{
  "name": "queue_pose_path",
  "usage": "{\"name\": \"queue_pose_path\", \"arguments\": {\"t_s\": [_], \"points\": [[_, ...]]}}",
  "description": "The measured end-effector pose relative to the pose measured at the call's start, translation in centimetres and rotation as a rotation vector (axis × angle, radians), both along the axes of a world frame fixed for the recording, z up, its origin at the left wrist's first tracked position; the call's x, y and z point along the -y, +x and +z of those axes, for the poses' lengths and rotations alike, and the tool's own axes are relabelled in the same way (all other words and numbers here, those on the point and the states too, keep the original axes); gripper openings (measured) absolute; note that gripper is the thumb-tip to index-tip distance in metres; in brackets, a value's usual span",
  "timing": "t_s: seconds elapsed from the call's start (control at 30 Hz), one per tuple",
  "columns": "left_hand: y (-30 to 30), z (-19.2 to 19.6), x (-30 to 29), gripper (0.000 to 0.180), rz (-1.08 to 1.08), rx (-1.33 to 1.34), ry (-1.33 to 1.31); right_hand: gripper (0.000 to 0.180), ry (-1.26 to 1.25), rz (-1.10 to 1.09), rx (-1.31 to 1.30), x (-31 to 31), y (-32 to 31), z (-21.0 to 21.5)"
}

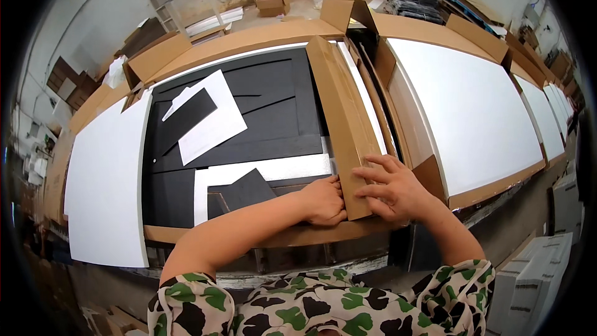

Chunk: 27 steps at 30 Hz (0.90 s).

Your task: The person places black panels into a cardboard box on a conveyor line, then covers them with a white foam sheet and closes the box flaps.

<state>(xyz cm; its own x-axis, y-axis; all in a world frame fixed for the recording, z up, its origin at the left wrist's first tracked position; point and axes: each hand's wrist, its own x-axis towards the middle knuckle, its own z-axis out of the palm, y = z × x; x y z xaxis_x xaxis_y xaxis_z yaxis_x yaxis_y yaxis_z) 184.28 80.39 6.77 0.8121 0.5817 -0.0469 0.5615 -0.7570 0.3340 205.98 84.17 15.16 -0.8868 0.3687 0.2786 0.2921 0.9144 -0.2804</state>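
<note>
While both our hands meet at the near end of a long cardboard strip (341, 124), we judge that uneven pressure could crease or twist it, and that a slip leftward could scuff the dark panel (186, 143). Our left hand (323, 201), at half past five from the middle of our view, is curled like a fist against the strip's left side; its fingertips are hidden, so we cannot tell whether it pinches anything. Our right hand (395, 190), at four o'clock, has its fingers spread and bent, tips resting on the strip. Our left forearm slants in from seven o'clock, the right from five. The strip runs from twelve o'clock down to between four and five. Farther out, a white sheet (227, 112) lies on the dark panel at ten, and a large white panel (466, 112) sits between two and three.
</note>
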Motion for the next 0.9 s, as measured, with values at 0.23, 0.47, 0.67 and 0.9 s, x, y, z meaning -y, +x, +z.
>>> {"name": "queue_pose_path", "arguments": {"t_s": [0.23, 0.47, 0.67, 0.9], "points": [[-0.6, 0.1, 0.2, 0.046, 0.047, -0.02, -0.026, 0.019, -0.024, -0.03, 0.0, 0.2, -0.8, 0.4], [-3.0, 0.8, 2.4, 0.017, 0.066, 0.362, 0.116, 0.018, 0.041, -0.048, 0.02, 0.6, -1.7, 0.7], [-0.7, 2.3, 4.1, 0.023, 0.472, 0.557, 0.132, 0.045, -0.112, -0.117, -0.102, 0.4, -2.1, -1.8], [0.1, 1.8, 4.5, 0.033, 0.663, 0.708, 0.044, 0.079, -0.54, -0.603, -0.026, 0.8, -1.0, -3.4]]}}
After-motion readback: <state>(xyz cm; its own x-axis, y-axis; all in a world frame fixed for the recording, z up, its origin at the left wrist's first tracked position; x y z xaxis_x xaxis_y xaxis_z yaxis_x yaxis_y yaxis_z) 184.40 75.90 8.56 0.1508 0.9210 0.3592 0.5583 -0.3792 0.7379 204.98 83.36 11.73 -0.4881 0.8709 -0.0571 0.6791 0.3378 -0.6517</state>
